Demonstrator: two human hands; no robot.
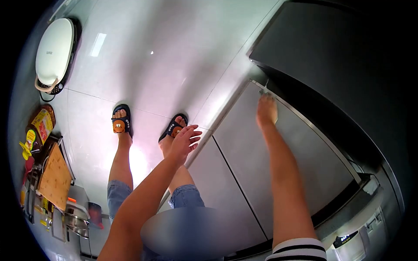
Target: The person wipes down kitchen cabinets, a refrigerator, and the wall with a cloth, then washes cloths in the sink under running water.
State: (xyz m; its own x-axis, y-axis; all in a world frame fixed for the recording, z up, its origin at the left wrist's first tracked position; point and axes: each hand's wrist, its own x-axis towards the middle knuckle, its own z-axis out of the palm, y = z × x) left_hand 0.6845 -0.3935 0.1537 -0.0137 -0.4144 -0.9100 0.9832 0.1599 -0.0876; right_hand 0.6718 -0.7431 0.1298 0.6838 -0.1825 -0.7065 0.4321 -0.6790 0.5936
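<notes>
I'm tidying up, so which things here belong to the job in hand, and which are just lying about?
In hand:
- cabinet door
- right hand, at its corner, grip unclear
- left hand, open

Just about:
- white appliance
- wooden board
- yellow-labelled bottle

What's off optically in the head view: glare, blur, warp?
Head view: strong fisheye, black corners, the dark unit bowed at its edge and low on detail; floor blown out between the lower legs, soft shadow streaks further up, small bright reflection upper left; oval patch at bottom centre smeared out; right hand soft, fingers hard to separate.
</notes>
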